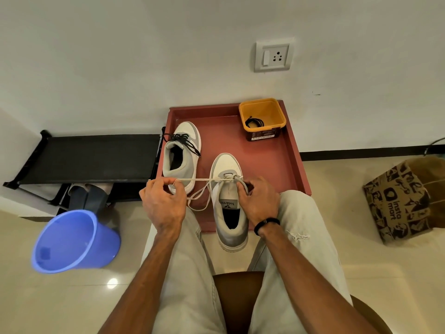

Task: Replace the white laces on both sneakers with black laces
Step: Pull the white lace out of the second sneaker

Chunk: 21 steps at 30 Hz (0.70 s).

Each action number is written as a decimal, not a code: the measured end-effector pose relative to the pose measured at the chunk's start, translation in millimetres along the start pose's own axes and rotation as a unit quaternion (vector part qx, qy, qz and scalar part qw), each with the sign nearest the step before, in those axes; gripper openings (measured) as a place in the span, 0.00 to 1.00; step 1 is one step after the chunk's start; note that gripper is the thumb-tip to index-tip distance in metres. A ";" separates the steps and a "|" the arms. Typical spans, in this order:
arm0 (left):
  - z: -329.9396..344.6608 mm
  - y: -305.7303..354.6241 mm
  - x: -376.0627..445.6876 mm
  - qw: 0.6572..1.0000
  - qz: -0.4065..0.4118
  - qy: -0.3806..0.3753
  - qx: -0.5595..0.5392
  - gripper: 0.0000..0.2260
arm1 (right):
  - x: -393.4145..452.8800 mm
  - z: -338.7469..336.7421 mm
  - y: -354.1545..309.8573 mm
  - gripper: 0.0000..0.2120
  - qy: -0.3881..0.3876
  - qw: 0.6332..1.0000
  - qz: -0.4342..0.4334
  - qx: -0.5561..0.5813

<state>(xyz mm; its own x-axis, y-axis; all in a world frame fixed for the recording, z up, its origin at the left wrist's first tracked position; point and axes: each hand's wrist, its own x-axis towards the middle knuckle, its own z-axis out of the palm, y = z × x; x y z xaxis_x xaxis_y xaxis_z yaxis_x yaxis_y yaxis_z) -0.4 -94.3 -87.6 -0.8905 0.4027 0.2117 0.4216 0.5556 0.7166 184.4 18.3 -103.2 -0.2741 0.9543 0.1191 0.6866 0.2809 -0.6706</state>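
Red tray (295, 150) by wall. Near sneaker (228, 201) lay heel toward person; left hand (163, 203) pinched white lace (202, 180) drawn sideways, right hand (258, 201) gripped eyelet side.

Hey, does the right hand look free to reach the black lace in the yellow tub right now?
Probably not yet. The right hand grips the near sneaker while the left hand pulls its white lace. The path to the black lace in the yellow tub looks clear once it lets go.
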 end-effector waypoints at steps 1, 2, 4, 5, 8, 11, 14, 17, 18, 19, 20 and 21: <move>0.6 -1.1 -0.9 1.000 -0.011 -0.001 0.001 0.09 | -0.3 0.3 0.0 0.13 0.001 1.000 0.001 0.003; 0.9 -0.7 -3.0 1.000 -0.017 -0.003 0.004 0.09 | -0.6 0.4 0.2 0.13 0.002 1.000 0.000 0.004; 1.4 4.6 -9.0 1.000 0.002 -0.013 0.021 0.12 | -0.5 0.1 0.7 0.14 0.002 1.000 0.001 0.002; 1.2 9.6 -11.6 0.999 0.029 -0.022 0.035 0.15 | -0.2 0.4 0.5 0.14 0.000 1.000 0.002 -0.001; 7.2 26.5 -18.0 0.982 0.158 -0.074 0.074 0.18 | 0.6 0.7 -0.4 0.16 -0.009 1.000 0.007 -0.011; 23.3 37.2 -23.1 0.958 0.241 -0.125 0.089 0.14 | 0.0 0.7 -1.5 0.16 -0.010 1.000 0.009 -0.011; 41.5 46.9 -25.7 0.952 0.246 -0.156 0.088 0.12 | -1.0 -1.5 -1.6 0.16 -0.018 1.000 0.010 -0.007; 54.5 59.2 -25.7 0.938 0.262 -0.184 0.134 0.14 | -0.2 -4.4 -0.2 0.17 -0.029 1.000 0.012 -0.003; 56.5 62.1 -25.6 0.931 0.268 -0.193 0.154 0.13 | 0.2 -4.5 -0.2 0.17 -0.033 0.999 0.014 -0.001; 57.6 63.9 -24.8 0.926 0.272 -0.199 0.169 0.13 | 0.3 -4.3 -0.8 0.17 -0.036 0.999 0.016 0.001; 58.2 65.1 -23.6 0.923 0.273 -0.203 0.179 0.12 | 0.5 -4.3 -1.4 0.16 -0.039 0.999 0.017 0.000; 58.4 65.6 -22.4 0.922 0.271 -0.206 0.186 0.12 | 0.6 -4.3 -2.1 0.16 -0.041 0.999 0.016 -0.003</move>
<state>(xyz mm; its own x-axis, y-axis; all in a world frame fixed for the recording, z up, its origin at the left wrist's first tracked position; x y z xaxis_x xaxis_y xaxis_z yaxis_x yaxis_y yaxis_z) 57.2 -24.4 -84.1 -0.4242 0.8936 0.1468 0.8828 0.3720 0.2867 185.7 18.8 -98.6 -0.3061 0.9513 0.0364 0.6999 0.2507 -0.6688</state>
